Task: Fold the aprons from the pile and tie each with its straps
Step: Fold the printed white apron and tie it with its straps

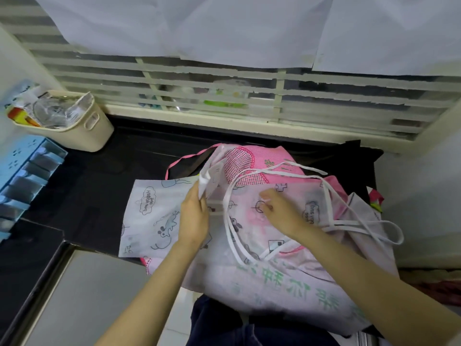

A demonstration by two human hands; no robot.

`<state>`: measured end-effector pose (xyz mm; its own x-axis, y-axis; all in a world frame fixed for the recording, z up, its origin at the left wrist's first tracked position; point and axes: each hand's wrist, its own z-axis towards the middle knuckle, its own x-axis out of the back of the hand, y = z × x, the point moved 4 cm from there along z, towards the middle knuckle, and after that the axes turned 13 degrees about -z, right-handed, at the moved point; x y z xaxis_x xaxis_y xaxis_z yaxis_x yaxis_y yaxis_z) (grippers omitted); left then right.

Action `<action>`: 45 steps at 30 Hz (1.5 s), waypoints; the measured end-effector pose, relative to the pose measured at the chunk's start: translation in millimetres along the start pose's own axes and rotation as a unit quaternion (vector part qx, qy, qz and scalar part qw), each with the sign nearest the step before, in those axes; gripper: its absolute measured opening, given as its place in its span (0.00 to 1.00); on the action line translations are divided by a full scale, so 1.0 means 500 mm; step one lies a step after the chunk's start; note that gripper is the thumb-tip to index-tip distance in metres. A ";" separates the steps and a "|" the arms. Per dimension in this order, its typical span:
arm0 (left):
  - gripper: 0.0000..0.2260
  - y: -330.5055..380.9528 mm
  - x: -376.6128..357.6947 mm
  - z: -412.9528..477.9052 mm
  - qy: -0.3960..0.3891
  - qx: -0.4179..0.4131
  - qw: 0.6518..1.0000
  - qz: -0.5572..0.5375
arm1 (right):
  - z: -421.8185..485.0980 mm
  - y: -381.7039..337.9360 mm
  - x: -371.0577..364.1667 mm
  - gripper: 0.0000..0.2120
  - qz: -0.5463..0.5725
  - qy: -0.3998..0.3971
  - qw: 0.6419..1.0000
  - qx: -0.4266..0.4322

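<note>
white apron: cartoon print, top of the pile, mid bench, right in front of you. Its L part lies flat; a bit near the centre is lifted.
left hand: on the white apron's middle. Thumb + fingers pinch a folded-up bit of its cloth, held raised off the rest.
right hand: on the white apron, just R of your left hand. Fingers curled down onto the cloth, thumb close to forefinger. Can't tell if it pinches cloth, a strap or nothing.
straps: white, loose. They loop across the white apron btw your two hands & trail off its R side, one loop lying past the R edge.
pink apron: under the white apron, sticking out at its far side. Checked patch w/ stitched border shows.
pink strap: curves out at the white apron's far-L corner.
green-lettered apron: pale, under the white apron on its near side, draped over the bench edge toward you.
bench: black top, carries the pile. Bare part lies L of the white apron.
basket: cream, far-L of the white apron at the bench's back, stuffed w/ packets.
blue organiser: further L of the white apron, at the frame edge.
window: behind the white apron, horizontal slats.
white sheets: cover the window's top, above the white apron in view.
</note>
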<state>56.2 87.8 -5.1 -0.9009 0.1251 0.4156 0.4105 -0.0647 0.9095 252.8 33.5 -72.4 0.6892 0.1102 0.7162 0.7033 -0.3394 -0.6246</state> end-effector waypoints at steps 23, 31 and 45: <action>0.15 -0.033 0.038 0.011 -0.069 0.001 0.996 -0.051 | 0.174 -0.092 -0.134 0.08 0.172 -0.071 0.951 -0.245; 0.15 -0.043 0.049 0.007 -0.101 -0.002 0.993 -0.056 | 0.149 -0.104 -0.117 0.13 0.132 -0.007 0.965 -0.224; 0.15 -0.076 0.028 0.019 -0.191 -0.031 0.981 -0.018 | -0.043 -0.164 0.070 0.16 0.206 0.314 0.916 -0.139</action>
<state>29.5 101.3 -33.8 -0.7913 0.4888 0.3673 0.3600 -0.1132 0.9261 215.6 45.2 10.3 0.5885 -0.6105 0.5301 0.2753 -0.4651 -0.8413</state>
